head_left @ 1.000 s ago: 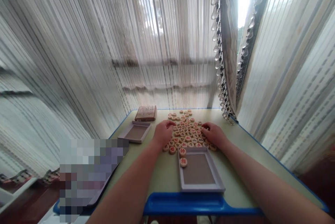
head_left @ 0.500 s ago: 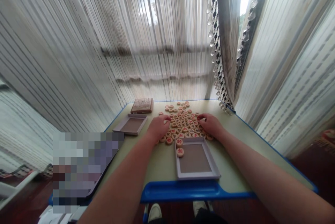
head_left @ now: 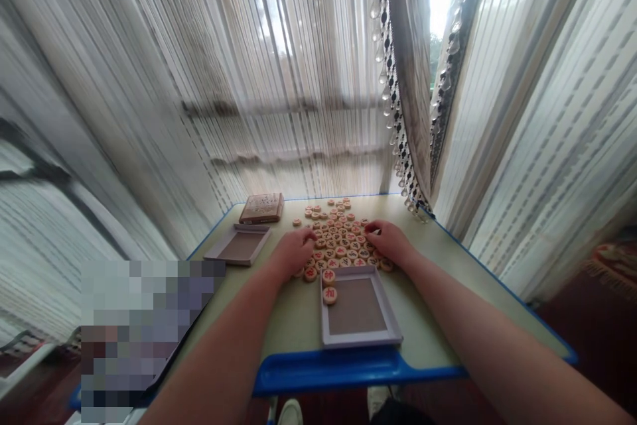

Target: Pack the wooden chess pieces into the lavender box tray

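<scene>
Many round wooden xiangqi pieces [head_left: 340, 252] lie face up in a loose cluster, with red or dark characters. At the cluster's left edge my left hand [head_left: 293, 252] rests with fingers bent and thumb apart, the fingertips touching pieces. My right hand [head_left: 391, 241] is at the right edge, thumb and forefinger curled towards each other beside the outer pieces. Whatever lies between those fingertips is too small to make out. Nearer me stands a shallow open box tray [head_left: 358, 343], with two red-lettered pieces [head_left: 329, 295] at its left side.
Another shallow box part [head_left: 220, 258] lies on the left of the blue-edged table [head_left: 438, 319], with a patterned brown box [head_left: 261, 207] behind it. A pixelated flat object [head_left: 169, 319] lies at the left edge. String curtains [head_left: 298, 80] hang beyond the table.
The whole view has shifted, so the table stands slightly lower and further left. Both hands stay at the sides of the cluster. The two pieces in the tray have not moved.
</scene>
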Tool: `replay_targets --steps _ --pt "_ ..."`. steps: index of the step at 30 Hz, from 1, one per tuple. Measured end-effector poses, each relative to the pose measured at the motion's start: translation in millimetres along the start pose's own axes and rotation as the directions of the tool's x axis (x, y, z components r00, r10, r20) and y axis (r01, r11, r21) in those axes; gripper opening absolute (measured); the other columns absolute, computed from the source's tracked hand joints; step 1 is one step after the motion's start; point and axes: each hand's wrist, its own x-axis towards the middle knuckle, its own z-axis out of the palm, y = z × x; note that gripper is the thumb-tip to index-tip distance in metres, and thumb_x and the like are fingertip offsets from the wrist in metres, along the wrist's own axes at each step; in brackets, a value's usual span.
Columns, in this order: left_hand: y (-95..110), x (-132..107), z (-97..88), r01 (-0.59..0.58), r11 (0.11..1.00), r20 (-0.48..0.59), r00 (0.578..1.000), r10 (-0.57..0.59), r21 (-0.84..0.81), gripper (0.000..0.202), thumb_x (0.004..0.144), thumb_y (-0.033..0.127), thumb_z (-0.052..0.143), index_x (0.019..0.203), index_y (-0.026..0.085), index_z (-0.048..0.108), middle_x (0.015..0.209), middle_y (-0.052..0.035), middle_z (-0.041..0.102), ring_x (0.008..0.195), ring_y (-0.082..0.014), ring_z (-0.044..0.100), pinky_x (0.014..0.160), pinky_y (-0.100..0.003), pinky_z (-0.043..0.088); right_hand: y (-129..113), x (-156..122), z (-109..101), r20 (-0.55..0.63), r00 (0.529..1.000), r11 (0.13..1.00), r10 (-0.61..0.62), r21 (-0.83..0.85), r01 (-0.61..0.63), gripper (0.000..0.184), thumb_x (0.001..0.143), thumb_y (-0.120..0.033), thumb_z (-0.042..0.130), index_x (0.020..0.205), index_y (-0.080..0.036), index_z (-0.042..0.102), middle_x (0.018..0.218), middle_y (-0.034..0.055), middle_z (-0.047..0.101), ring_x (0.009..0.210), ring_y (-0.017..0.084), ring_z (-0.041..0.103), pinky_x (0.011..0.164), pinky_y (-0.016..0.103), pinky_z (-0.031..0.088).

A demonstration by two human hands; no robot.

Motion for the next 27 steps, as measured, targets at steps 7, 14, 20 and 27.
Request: replay_targets --steps 7,14,20,27 --pt "1.5 -2.1 1.2 -0.088 0.993 0.017 0.996 0.090 -0.075 0.031 0.074 0.016 0.045 0.091 0.020 0.070 0.100 -0.0032 0.068 0.094 -0.0166 0.060 0.086 -0.024 0.043 -2.1 -0.4 -1.2 0.003 1.000 0.999 0.023 0.023 -0.023 0.027 0.074 -0.022 0.051 0.095 -0.016 0.067 0.089 0.0059 0.069 0.072 0.015 0.063 0.069 0.024 0.045" --pt "1.1 -5.2 -0.3 -0.163 0.982 0.082 0.982 0.171 -0.094 0.033 0.073 0.018 0.048 0.098 0.021 0.070 0.110 -0.0009 0.065 0.104 -0.0149 0.057 0.095 -0.022 0.040 1.6 2.6 -1.5 0.010 1.000 0.999 0.012 0.033 -0.012 0.029 0.072 -0.016 0.048 0.092 -0.016 0.069 0.091 0.0049 0.070 0.081 0.016 0.062 0.075 0.024 0.045" --pt "-2.5 -4.5 -0.1 -0.196 0.980 0.064 0.978 0.197 -0.030 0.030 0.074 0.019 0.046 0.090 0.020 0.072 0.107 -0.0011 0.067 0.102 -0.0141 0.058 0.095 -0.021 0.040 0.4 1.8 -2.6 -0.002 1.000 1.000 0.004 0.014 -0.004 0.028 0.073 -0.018 0.049 0.090 -0.017 0.071 0.082 0.0041 0.070 0.074 0.015 0.063 0.071 0.024 0.046" --pt "-3.7 -5.8 -3.9 -0.131 0.988 0.004 0.991 0.131 0.077 0.024 0.074 0.021 0.050 0.084 0.019 0.071 0.091 -0.0037 0.069 0.086 -0.0159 0.060 0.081 -0.023 0.044 -2.0 -0.3 -3.5 0.021 1.000 1.000 0.017 0.012 -0.017 0.027 0.073 -0.021 0.049 0.084 -0.021 0.073 0.068 0.0019 0.068 0.065 0.015 0.063 0.065 0.022 0.048"
